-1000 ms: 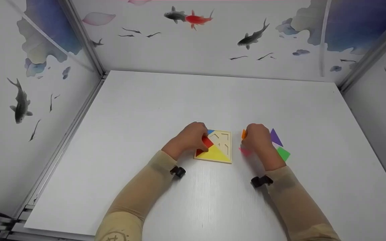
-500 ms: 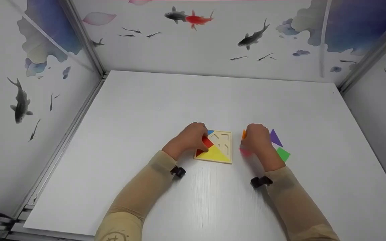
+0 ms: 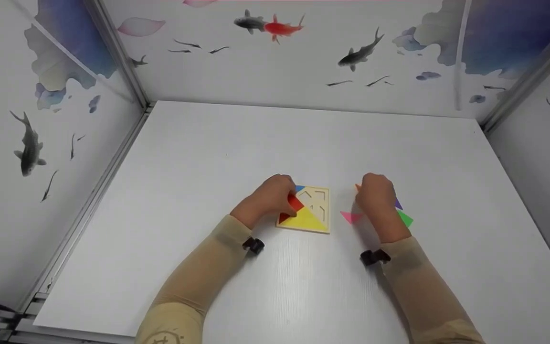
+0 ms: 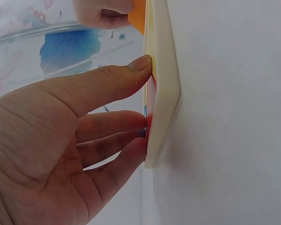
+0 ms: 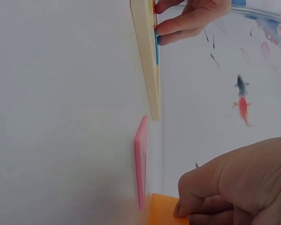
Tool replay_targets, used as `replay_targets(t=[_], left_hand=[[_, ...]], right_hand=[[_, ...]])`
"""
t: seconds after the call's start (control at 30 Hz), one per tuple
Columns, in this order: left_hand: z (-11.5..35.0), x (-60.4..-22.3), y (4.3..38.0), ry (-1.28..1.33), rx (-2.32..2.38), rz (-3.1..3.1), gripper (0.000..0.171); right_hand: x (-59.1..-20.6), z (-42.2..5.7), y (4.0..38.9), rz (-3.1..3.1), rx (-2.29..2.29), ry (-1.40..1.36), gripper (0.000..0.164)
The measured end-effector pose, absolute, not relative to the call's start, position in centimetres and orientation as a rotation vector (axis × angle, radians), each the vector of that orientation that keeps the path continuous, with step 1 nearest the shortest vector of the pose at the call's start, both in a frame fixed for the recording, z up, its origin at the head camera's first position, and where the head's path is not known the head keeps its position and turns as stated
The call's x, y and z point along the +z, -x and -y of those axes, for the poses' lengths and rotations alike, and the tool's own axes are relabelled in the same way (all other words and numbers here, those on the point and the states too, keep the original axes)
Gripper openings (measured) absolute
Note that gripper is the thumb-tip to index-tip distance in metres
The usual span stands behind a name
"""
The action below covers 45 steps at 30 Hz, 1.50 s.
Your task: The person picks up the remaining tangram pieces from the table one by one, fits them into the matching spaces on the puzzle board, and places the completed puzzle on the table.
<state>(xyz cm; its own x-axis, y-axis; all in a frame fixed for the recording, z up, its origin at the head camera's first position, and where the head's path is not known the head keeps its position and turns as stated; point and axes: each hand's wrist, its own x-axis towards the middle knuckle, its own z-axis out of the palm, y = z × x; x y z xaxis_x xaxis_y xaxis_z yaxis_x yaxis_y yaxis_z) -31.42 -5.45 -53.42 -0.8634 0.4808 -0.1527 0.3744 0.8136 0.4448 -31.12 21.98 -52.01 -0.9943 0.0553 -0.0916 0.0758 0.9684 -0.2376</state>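
My left hand (image 3: 272,195) rests on a square wooden tangram tray (image 3: 329,210), thumb and fingertips spread on its top face. Under and beside those fingers lie a red piece (image 3: 297,203), a yellow triangle (image 3: 306,221) and a blue piece (image 3: 300,188), set in the tray. Outlined bare wood shows at its right side. My right hand (image 3: 375,193) pinches a flat orange tangram piece (image 5: 166,210) between thumb and fingers, right of the tray; much of it is hidden by the hand. A pink piece (image 5: 141,161) lies on the table between tray and right hand.
A purple triangle (image 3: 398,205) and a green piece (image 3: 405,219) lie on the white table (image 3: 237,143) by the right wrist, partly covered by it. Walls painted with fish stand at the back and sides. Each wrist wears a small black camera.
My right hand has shifted slightly right and away from me, taking the orange piece along. More of the pink piece shows now, and less of the purple one. The left hand stays put.
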Motion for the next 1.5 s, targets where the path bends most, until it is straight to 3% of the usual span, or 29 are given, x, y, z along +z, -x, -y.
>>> replay_targets(t=[0.4,1.5], left_hand=[[5.5,-53.6,31.5,-0.674,0.583,-2.745,0.039],[5.5,-53.3,31.6,-0.698,0.573,-2.733,0.038]], right_hand=[[-52.2,-23.9,31.2,-3.115,-0.737,0.023,0.024],[-51.3,-21.7,31.6,-2.646,-1.216,-0.231,0.029]])
